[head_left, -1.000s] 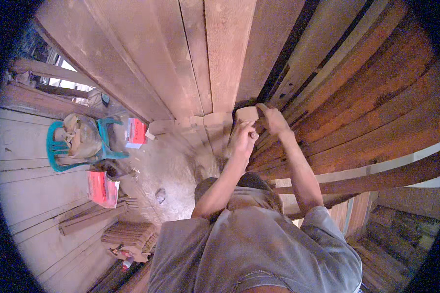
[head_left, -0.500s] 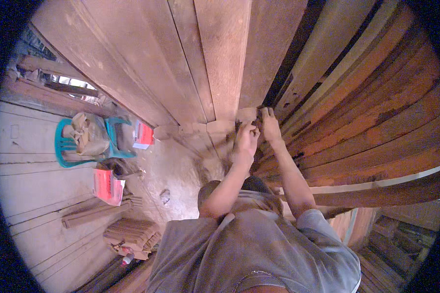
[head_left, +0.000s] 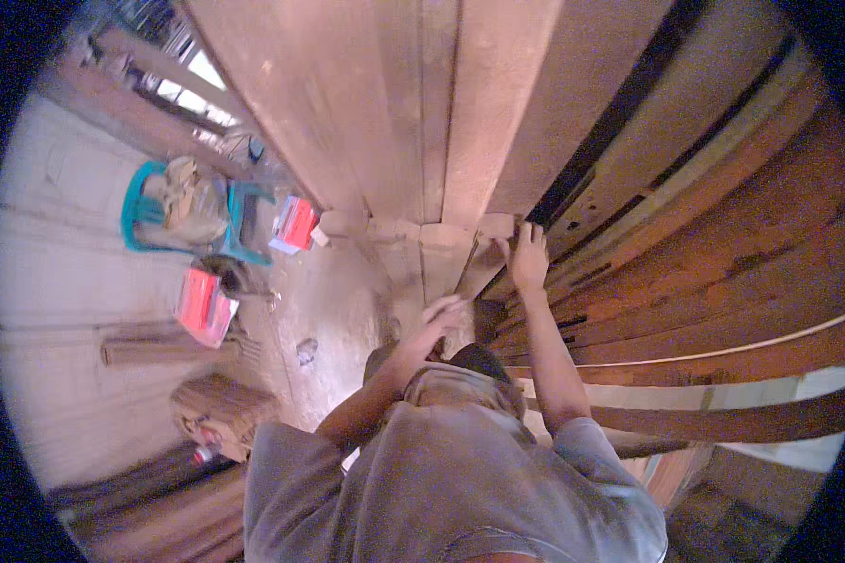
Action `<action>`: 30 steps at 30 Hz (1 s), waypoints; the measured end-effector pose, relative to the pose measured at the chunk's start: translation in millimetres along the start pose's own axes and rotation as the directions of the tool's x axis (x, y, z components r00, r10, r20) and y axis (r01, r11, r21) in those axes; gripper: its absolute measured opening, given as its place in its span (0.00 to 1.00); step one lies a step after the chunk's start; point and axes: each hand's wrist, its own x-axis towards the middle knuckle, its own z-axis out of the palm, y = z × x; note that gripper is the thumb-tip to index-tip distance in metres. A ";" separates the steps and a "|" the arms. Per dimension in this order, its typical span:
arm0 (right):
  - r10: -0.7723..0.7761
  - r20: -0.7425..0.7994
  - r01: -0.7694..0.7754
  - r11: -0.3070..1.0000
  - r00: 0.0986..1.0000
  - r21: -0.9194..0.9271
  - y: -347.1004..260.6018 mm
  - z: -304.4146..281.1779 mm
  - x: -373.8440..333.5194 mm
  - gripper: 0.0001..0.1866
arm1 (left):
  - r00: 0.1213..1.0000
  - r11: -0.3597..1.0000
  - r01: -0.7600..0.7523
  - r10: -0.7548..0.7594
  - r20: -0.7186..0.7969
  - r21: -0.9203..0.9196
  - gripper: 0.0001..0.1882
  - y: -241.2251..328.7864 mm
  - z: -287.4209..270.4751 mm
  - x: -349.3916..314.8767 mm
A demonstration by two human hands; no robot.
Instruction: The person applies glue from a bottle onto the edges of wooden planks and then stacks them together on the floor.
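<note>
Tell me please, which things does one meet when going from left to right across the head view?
Teal chair → upper red-and-white package → left hand → right hand.

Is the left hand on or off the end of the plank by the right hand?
Off: a visible gap separates the left hand from that plank end.

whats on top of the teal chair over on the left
A crumpled brown bag or wrapping sits on the teal chair. Whatever lies beneath or inside it is covered and cannot be seen.
</note>
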 end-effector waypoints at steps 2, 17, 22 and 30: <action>-0.017 0.022 0.017 1.000 1.000 -0.018 -9.2 -11.1 -1.1 0.32 | 0.987 0.997 0.031 -0.019 -0.161 0.074 0.26 -30.2 -65.6 -41.3; -0.457 0.266 0.313 0.840 0.849 0.442 -125.0 19.0 -169.6 0.32 | 0.097 0.958 -0.201 -0.186 -0.978 -0.203 0.19 -249.0 -195.3 -390.6; -0.587 0.330 0.448 0.795 0.739 0.409 -114.5 49.7 -241.7 0.32 | 0.094 0.976 -0.084 -0.192 -0.977 -0.200 0.27 -262.8 -195.0 -398.7; -0.688 0.262 0.610 0.723 0.677 0.324 -175.4 66.8 -318.9 0.32 | 0.167 0.992 -0.112 0.077 -0.983 0.058 0.26 -251.5 -195.0 -513.3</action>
